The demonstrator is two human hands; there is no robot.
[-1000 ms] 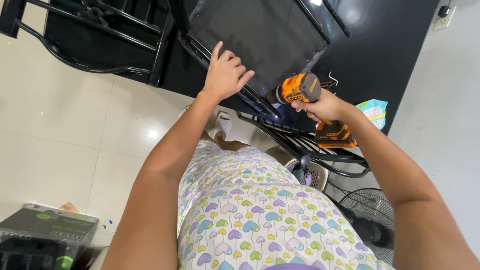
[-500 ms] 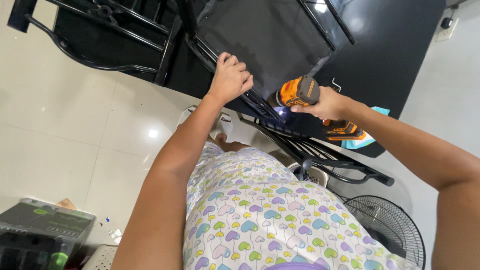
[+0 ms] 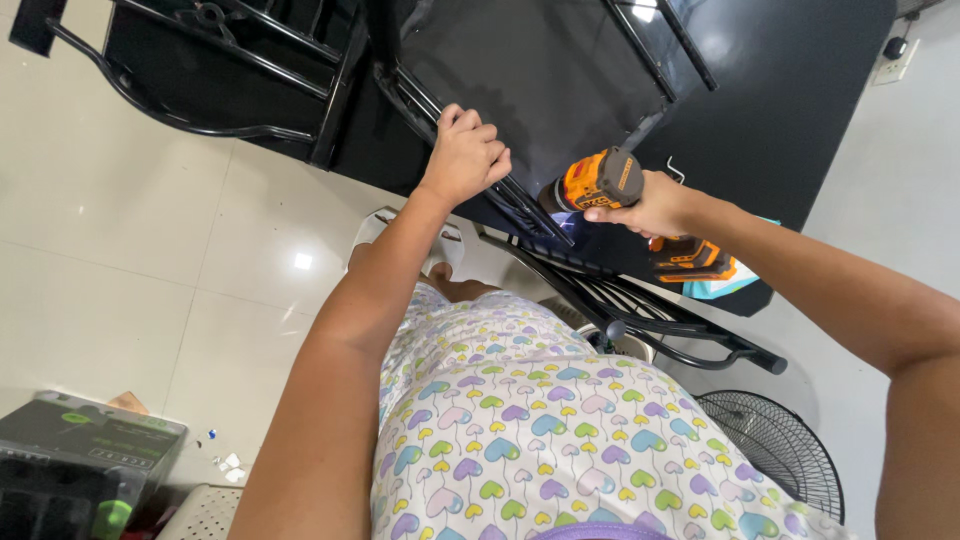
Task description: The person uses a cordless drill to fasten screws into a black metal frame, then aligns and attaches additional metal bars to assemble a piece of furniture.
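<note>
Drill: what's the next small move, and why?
Probably keep the left hand clamped on the black metal frame and press the orange cordless drill, held in the right hand, straight in: its tip already sits at the lit spot on the frame beside that hand.

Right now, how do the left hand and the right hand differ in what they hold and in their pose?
The left hand is curled over a thin black metal bar of the frame, while the right hand grips an orange and black cordless drill. The left hand sits higher in the view and its arm is more upright; the right arm comes in from the side. Both hands are bare and closed around something.
</note>
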